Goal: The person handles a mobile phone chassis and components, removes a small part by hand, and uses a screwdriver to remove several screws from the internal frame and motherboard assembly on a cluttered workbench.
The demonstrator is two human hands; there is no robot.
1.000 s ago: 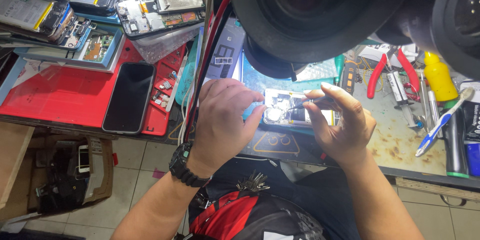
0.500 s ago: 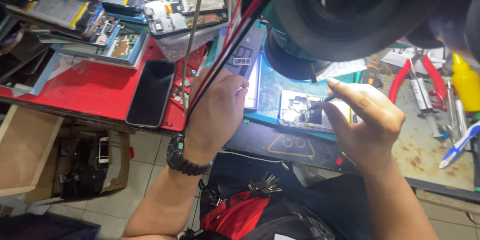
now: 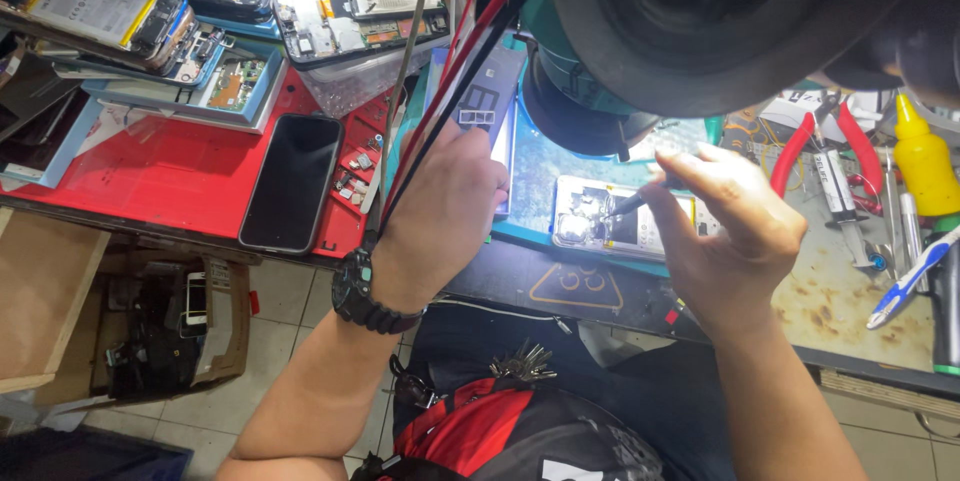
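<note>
Opened phone: we see a small silver phone with its back off (image 3: pixel 615 221), lying flat on the blue-green mat (image 3: pixel 545 166) on the desk (image 3: pixel 850 291), under the big black microscope (image 3: pixel 700 11).
Right hand: our right hand (image 3: pixel 735 236) pinches a thin dark tool (image 3: pixel 632 203), its tip on the phone's insides.
Left hand: our left hand (image 3: pixel 445 206) is curled beside the phone; we cannot tell if it holds anything.
Nearby: a black phone with a dark screen (image 3: pixel 292 181) lies on the red tray (image 3: pixel 150 166).

Your left hand (image 3: pixel 445 206) came off the opened phone (image 3: pixel 610 216) and slid toward the mat's left edge, by the red and black cables (image 3: pixel 440 101). Your right hand (image 3: pixel 735 231) stayed over the phone but lowered its thin tool (image 3: pixel 628 203) onto the board. Head turned left.
</note>
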